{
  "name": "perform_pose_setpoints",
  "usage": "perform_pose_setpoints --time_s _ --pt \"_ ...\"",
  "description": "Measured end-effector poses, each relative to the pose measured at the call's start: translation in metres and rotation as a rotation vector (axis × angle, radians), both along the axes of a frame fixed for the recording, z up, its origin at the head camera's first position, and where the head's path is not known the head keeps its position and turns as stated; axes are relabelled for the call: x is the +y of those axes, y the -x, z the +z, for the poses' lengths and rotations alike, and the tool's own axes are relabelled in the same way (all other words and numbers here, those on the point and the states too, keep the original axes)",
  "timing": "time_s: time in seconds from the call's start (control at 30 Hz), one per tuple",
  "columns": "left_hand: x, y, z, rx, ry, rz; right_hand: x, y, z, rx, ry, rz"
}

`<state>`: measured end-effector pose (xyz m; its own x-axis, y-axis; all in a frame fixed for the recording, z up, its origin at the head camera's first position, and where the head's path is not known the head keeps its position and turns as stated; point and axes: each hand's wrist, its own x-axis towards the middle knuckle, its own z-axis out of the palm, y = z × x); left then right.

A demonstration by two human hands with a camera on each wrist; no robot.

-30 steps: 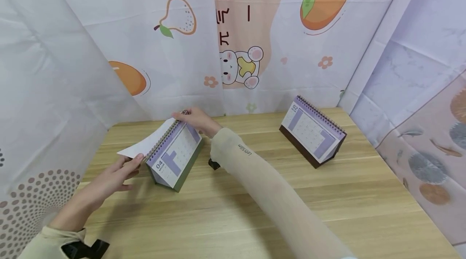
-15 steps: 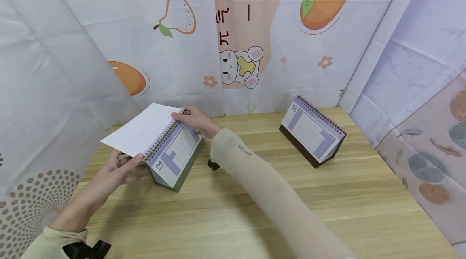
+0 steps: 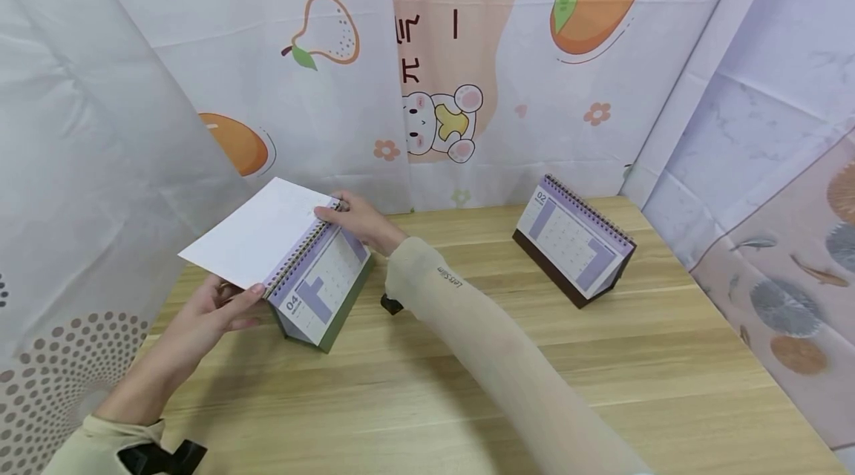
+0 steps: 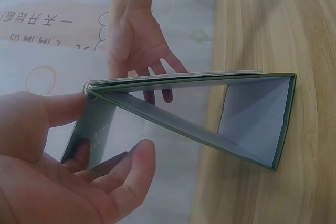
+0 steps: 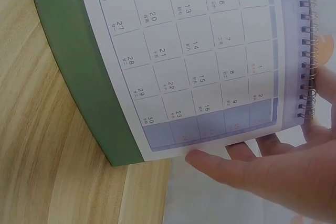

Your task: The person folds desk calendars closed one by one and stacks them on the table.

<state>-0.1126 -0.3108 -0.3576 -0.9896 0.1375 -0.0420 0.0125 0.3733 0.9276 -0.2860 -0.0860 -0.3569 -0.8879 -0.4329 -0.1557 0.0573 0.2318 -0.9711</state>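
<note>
A purple-and-white spiral desk calendar [image 3: 323, 278] with a green base stands at the left of the table, its front page marked 04. From its ring binding [image 3: 297, 258] a white sheet [image 3: 260, 234] sticks out backward, raised. My left hand [image 3: 210, 315] holds the near end, thumb at the binding and fingers curled under the sheet. At the far end my right hand [image 3: 364, 221] grips the top, thumb over the rings. The left wrist view shows the calendar's triangular green stand [image 4: 194, 135] from the side. Right fingertips [image 5: 199, 160] touch the page edge in the right wrist view.
A second desk calendar [image 3: 574, 241], marked 02 and with a dark brown base, stands at the right on the wooden table [image 3: 467, 401]. Printed curtains [image 3: 267, 104] hang close behind the table and along both sides.
The white sheet has risen behind the binding, swinging from low to a wide, nearly flat spread. My left hand has shifted slightly; my right hand stays at the far end.
</note>
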Motion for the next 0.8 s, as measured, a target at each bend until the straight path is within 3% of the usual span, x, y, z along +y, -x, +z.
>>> perform_pose_setpoints --time_s 0.4,0.8 --pt "-0.006 -0.01 0.002 0.059 0.102 0.053 -0.011 -0.005 -0.005 0.041 0.033 0.038" --pt "0.008 -0.004 0.002 0.144 0.148 0.027 0.003 0.0 -0.004 0.037 0.029 0.031"
